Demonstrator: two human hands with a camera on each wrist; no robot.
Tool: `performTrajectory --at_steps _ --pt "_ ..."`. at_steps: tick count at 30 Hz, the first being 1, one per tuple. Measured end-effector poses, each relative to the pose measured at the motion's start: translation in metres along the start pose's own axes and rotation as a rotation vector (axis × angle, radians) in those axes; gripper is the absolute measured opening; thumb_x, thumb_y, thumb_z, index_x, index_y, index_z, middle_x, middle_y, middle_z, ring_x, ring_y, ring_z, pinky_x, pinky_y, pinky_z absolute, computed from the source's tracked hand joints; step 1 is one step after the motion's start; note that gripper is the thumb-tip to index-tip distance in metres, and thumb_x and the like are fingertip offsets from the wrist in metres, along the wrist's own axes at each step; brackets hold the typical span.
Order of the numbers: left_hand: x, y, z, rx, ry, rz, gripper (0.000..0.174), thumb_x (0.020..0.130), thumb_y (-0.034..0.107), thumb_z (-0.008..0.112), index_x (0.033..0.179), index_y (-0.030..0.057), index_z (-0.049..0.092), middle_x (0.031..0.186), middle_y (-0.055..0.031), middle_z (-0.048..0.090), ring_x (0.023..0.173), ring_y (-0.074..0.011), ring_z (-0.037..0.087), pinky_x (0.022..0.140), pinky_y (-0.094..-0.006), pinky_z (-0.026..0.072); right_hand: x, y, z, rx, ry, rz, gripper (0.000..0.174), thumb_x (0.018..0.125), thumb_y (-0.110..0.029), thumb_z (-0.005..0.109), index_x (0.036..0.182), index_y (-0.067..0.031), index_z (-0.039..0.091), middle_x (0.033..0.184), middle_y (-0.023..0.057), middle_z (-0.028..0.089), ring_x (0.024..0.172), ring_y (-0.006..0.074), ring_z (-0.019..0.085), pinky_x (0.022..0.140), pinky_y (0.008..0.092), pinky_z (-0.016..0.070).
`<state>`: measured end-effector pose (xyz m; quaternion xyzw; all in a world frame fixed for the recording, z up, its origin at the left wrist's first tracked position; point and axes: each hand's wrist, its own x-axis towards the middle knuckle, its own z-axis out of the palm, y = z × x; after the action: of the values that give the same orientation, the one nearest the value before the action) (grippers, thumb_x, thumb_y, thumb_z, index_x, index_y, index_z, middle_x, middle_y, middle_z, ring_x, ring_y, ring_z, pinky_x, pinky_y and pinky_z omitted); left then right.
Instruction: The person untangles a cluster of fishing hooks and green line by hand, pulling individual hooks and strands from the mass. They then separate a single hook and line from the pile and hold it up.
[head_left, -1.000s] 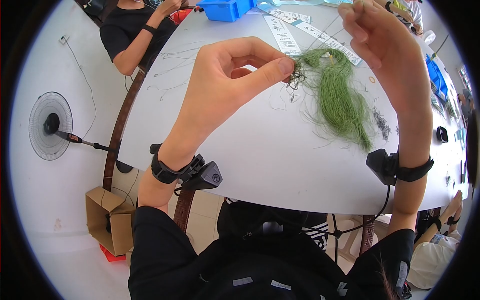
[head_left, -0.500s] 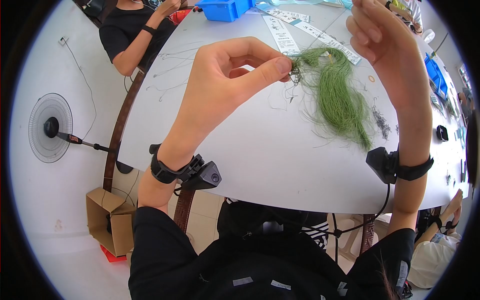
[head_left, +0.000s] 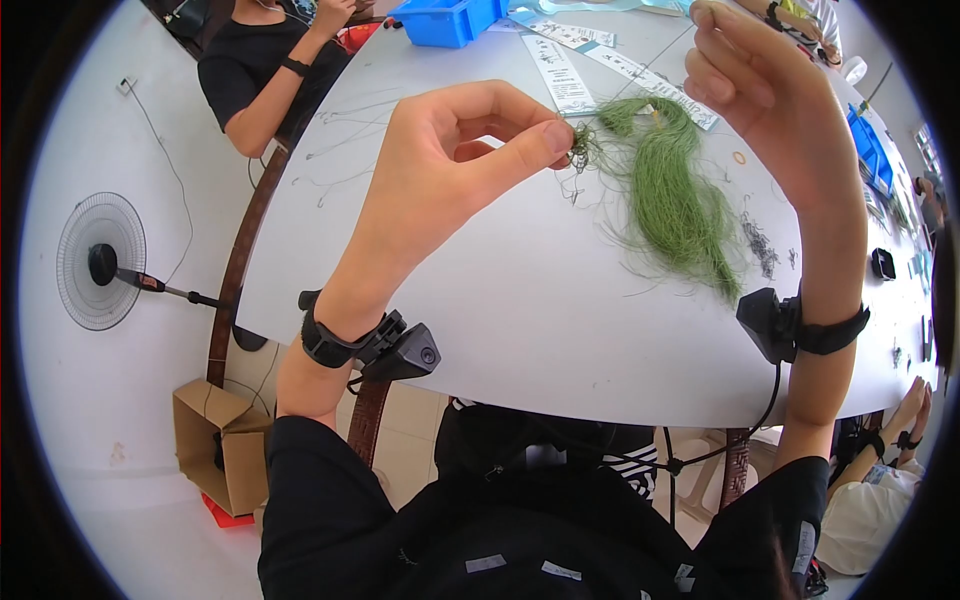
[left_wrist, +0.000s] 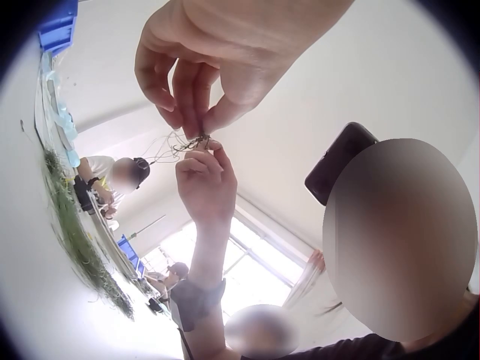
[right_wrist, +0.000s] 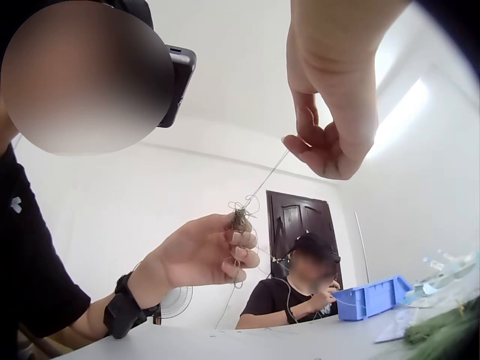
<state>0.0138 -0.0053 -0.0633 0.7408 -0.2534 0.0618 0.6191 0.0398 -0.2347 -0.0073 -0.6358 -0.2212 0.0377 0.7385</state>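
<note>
In the head view my left hand (head_left: 455, 160) pinches a tangled cluster of dark fish hooks (head_left: 580, 150) between thumb and fingertips, raised over the white table. My right hand (head_left: 775, 115) is held higher at the upper right, fingers curled. The right wrist view shows a thin line (right_wrist: 268, 177) running straight from the cluster up to the right fingertips, which pinch it. Loops of thin line stick out around the cluster there. A hank of green line (head_left: 670, 190) lies on the table between the hands.
Loose dark hooks (head_left: 760, 248) lie right of the hank, near a small tan ring (head_left: 739, 157). Printed cards (head_left: 560, 75) and a blue bin (head_left: 450, 22) are at the far side. Thin lines with hooks (head_left: 330, 180) lie at left. Another person (head_left: 265, 75) sits across.
My left hand, with the hook cluster, has shifted slightly left and down. The right hand moved right, then back left, with its fingers still curled.
</note>
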Motion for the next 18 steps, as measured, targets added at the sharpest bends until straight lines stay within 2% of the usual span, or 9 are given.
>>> performTrajectory --at_steps 3,5,8,11,14,18 --pt "0.001 -0.002 -0.001 0.022 0.007 0.017 0.020 0.083 0.022 0.065 0.083 0.0022 0.064 0.074 -0.0045 0.064 0.069 -0.0070 0.056 0.060 -0.0197 0.0395 -0.004 -0.010 0.002 -0.028 -0.080 0.068 0.021 0.092 -0.017 0.046 0.083 -0.0009 0.056 0.053 -0.0031 0.038 0.055 0.0104 0.043 0.056 0.0231 0.0333" --pt "0.002 -0.003 -0.002 0.039 0.029 0.017 0.021 0.083 0.023 0.064 0.084 0.0023 0.064 0.074 -0.0043 0.064 0.068 -0.0065 0.054 0.061 -0.0197 0.0396 0.000 0.003 -0.012 -0.232 -0.145 0.002 0.023 0.090 -0.021 0.054 0.079 -0.0025 0.062 0.055 -0.0043 0.045 0.046 0.0023 0.038 0.044 0.0180 0.0253" --pt "0.002 -0.003 -0.003 0.029 0.064 0.003 0.022 0.083 0.024 0.064 0.085 0.0023 0.064 0.075 -0.0042 0.063 0.067 -0.0060 0.052 0.062 -0.0195 0.0397 -0.004 0.002 -0.009 -0.740 -0.245 0.038 0.034 0.092 -0.032 0.048 0.081 -0.0019 0.059 0.046 -0.0083 0.031 0.038 0.0012 0.026 0.040 0.0187 0.0187" --pt "0.003 -0.003 -0.004 0.019 0.076 -0.010 0.022 0.083 0.024 0.064 0.085 0.0021 0.064 0.076 -0.0044 0.063 0.067 -0.0059 0.051 0.062 -0.0194 0.0396 -0.002 0.002 -0.011 -0.823 -0.312 0.101 0.033 0.092 -0.033 0.049 0.079 -0.0034 0.058 0.045 -0.0087 0.029 0.036 0.0014 0.023 0.038 0.0200 0.0147" --pt "0.003 -0.004 -0.005 0.026 0.075 -0.009 0.023 0.083 0.025 0.064 0.085 0.0021 0.064 0.075 -0.0043 0.063 0.067 -0.0059 0.052 0.062 -0.0193 0.0395 -0.001 -0.003 -0.019 -0.668 -0.402 0.100 0.032 0.093 -0.033 0.047 0.078 -0.0054 0.054 0.046 -0.0094 0.027 0.038 0.0008 0.023 0.039 0.0193 0.0159" --pt "0.003 -0.004 -0.004 0.021 0.071 -0.019 0.023 0.082 0.025 0.065 0.084 0.0024 0.063 0.075 -0.0042 0.063 0.066 -0.0057 0.052 0.061 -0.0192 0.0392 0.005 0.001 -0.024 -0.364 -0.367 -0.013 0.030 0.096 -0.033 0.043 0.081 -0.0075 0.049 0.048 -0.0096 0.024 0.041 0.0005 0.023 0.046 0.0176 0.0218"
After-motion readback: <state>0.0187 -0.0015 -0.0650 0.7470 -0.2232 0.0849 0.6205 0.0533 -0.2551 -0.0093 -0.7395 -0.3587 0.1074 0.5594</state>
